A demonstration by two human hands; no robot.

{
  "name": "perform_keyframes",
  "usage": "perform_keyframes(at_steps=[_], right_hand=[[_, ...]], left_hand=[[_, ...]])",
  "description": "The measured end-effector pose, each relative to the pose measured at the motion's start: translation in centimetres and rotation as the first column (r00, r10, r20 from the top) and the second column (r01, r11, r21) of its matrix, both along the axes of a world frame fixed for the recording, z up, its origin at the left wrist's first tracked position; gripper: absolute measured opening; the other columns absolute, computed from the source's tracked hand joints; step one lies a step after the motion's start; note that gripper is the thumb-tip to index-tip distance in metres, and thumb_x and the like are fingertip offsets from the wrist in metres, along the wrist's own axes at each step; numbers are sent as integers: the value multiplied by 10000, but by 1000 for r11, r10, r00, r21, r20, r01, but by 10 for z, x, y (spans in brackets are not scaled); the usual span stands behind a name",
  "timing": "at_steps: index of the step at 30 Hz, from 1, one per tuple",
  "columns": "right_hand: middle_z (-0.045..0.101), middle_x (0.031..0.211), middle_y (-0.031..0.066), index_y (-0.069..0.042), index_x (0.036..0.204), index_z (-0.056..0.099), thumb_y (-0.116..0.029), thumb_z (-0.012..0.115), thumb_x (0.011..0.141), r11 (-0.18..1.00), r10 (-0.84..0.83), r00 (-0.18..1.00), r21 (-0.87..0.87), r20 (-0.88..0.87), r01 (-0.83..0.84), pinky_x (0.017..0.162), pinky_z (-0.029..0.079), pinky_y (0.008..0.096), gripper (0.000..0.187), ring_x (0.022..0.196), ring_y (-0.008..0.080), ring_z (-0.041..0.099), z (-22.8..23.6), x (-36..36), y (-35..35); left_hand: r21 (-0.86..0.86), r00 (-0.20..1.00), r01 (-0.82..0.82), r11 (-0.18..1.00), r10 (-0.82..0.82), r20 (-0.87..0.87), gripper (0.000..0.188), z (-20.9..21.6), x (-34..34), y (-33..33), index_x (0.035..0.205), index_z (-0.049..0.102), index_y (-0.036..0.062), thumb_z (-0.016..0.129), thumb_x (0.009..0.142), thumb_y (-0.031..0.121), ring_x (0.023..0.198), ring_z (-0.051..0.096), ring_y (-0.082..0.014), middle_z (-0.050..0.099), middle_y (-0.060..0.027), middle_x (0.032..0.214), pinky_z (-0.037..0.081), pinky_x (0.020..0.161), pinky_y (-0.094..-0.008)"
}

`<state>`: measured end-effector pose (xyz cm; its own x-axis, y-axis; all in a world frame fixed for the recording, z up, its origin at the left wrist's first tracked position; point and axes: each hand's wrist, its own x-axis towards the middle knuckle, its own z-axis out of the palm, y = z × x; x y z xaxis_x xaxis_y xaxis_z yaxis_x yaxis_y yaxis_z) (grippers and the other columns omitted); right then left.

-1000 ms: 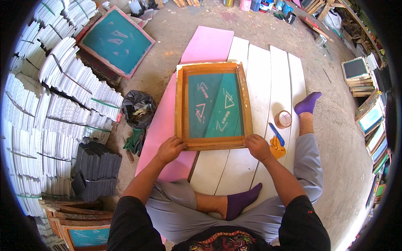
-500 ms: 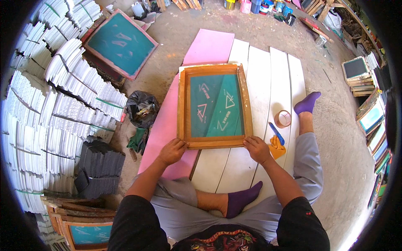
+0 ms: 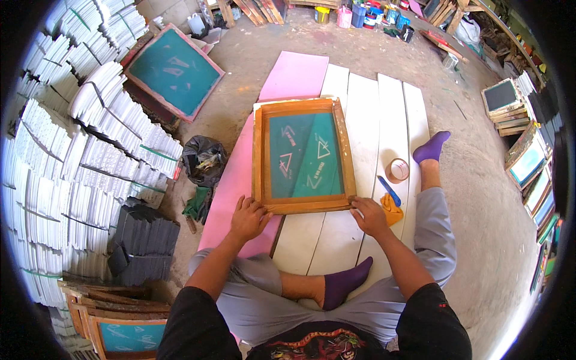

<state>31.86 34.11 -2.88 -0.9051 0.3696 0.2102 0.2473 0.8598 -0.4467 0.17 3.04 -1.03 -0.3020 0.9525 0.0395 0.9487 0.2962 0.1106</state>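
A wooden screen-printing frame [image 3: 303, 207] with a blue-green mesh lies flat on the boards before me; pale triangle and lettering shapes show in the mesh. At its near left corner is my left hand [image 3: 250, 219], the fingers loosely apart and touching the wood's outer edge. My right hand [image 3: 371, 217] has its thumb and fingers on the near right corner of the frame. Just right of that hand lie a crumpled yellow-orange cloth [image 3: 392, 212] and a blue cutter knife [image 3: 389, 191]. A roll of tape [image 3: 397, 170] rests beyond them.
Under the frame are white boards [image 3: 360, 129] and a pink board [image 3: 294, 75]. Bundled white stacks [image 3: 90, 162] line the left side, with a black plastic bag [image 3: 204, 157] nearby. Another screen [image 3: 174, 72] leans far left. Paint cans [image 3: 344, 17] stand at the back; more screens [image 3: 525, 165] lean at right.
My left hand has loosened its hold and shifted slightly outward at the corner. My right hand stays at its corner. The whole view has shifted slightly; the frame has barely moved on the boards.
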Motion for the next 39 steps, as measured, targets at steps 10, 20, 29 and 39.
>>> perform_keyframes(at_steps=[10,20,29,39], right_hand=[[327,1666,133,-133,1566,427,-536,541,1010,960,-125,981,270,150,81,1222,272,577,697,1563,357,244,-12,-113,-13],[145,1739,121,-233,1671,213,-861,538,821,987,13,886,136,464,-86,1267,107,623,1105,1610,345,79,-3,-105,-3],[104,1747,134,-237,1678,184,-884,490,830,980,30,904,167,426,-111,1271,90,610,1110,1614,338,56,-8,-99,-3],[142,1739,135,-255,1679,169,-907,440,836,979,-9,880,184,474,-89,1291,88,553,1100,1615,324,45,-4,-99,-4]], left_hand=[[113,923,-361,926,338,181,708,-43,70,149,1525,498,93,486,1017,586,1569,193,-431,361,-168,1656,84,1234,-678],[-136,942,-239,961,264,209,1006,-31,70,131,1605,350,51,444,933,793,1607,26,-393,244,-192,1702,-38,1247,-657],[-94,962,-211,973,224,157,1009,-45,61,109,1620,314,46,460,941,779,1603,59,-404,200,-226,1706,44,1274,-598],[-151,957,-171,974,201,208,908,-41,51,89,1659,187,66,455,1019,653,1605,-1,-399,107,-207,1729,79,1290,-544]])
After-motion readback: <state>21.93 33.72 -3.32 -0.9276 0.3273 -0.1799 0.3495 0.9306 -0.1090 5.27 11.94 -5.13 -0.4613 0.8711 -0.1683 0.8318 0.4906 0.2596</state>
